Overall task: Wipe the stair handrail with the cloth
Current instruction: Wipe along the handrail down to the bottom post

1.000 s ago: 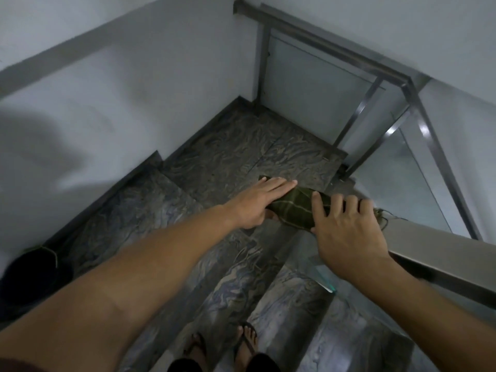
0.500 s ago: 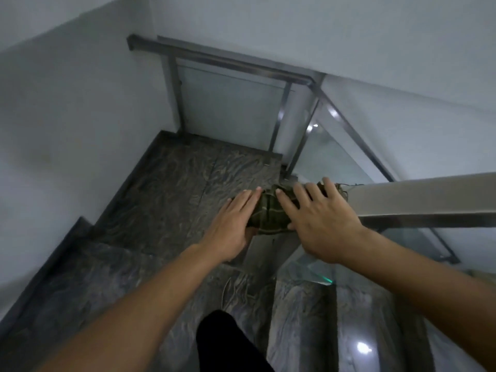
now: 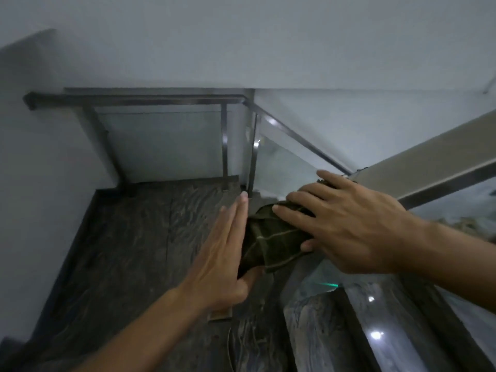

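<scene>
Since half a second ago, swung further left and tilted up: landing now at 9 o'clock, near rail climbing toward 2 o'clock instead of lying level. Still wrapped over the lower end of the stair handrail, a dark green cloth with thin pale lines, near centre, bunched and hanging off at 6 o'clock. Right hand spread flat on top of the cloth, fingers pointing to 9 o'clock, thumb tucked beneath against the fabric, so clamped lightly on it. Left hand pressed edge-on against the cloth's 9 o'clock side, fingers straight and together, pointing to 12 o'clock, thumb under the hanging fold. Beyond, at 11 o'clock, a second metal rail with glass panels below. Marbled steps at 5 o'clock.
</scene>
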A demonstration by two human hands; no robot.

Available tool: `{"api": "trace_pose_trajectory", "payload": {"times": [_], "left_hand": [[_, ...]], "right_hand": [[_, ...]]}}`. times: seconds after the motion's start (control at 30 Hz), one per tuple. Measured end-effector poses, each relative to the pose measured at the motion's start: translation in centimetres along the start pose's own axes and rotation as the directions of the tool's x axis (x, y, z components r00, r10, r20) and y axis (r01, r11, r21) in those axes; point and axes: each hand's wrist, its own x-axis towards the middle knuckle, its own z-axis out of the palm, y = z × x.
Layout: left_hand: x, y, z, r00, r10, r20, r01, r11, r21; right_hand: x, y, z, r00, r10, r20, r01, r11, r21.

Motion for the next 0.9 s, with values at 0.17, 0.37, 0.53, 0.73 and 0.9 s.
{"api": "trace_pose_trajectory", "payload": {"times": [0.17, 0.37, 0.53, 0.73, 0.9], "left_hand": [[1.3, -2.1, 0.7, 0.940, 0.338, -0.042, -0.340, 0.940, -0.030], [2.4, -4.4, 3.5, 0.823, 0.538, -0.182, -0.501, 0.838, 0.215], [3.4, -7.0, 2.5, 0.692, 0.722, 0.012, -0.638, 0.603, 0.479], [2.4, -6.0, 2.7, 0.776, 0.617, -0.130, -0.630, 0.760, -0.157], [3.1, -7.2, 2.1, 0.731, 0.682, -0.017, -0.652, 0.691, -0.310]], "right_hand": [[-0.4, -1.2, -0.2, 0.995, 0.089, -0.044, -0.090, 0.995, -0.028], [-1.8, -4.4, 0.0, 0.925, 0.355, -0.135, -0.348, 0.935, 0.073], [-1.1, -7.0, -0.7, 0.814, 0.581, -0.034, -0.574, 0.811, 0.117], [1.4, -8.5, -1.8, 0.624, 0.778, 0.072, -0.781, 0.619, 0.083], [3.8, -9.4, -2.0, 0.429, 0.892, 0.145, -0.903, 0.429, 0.034]]}}
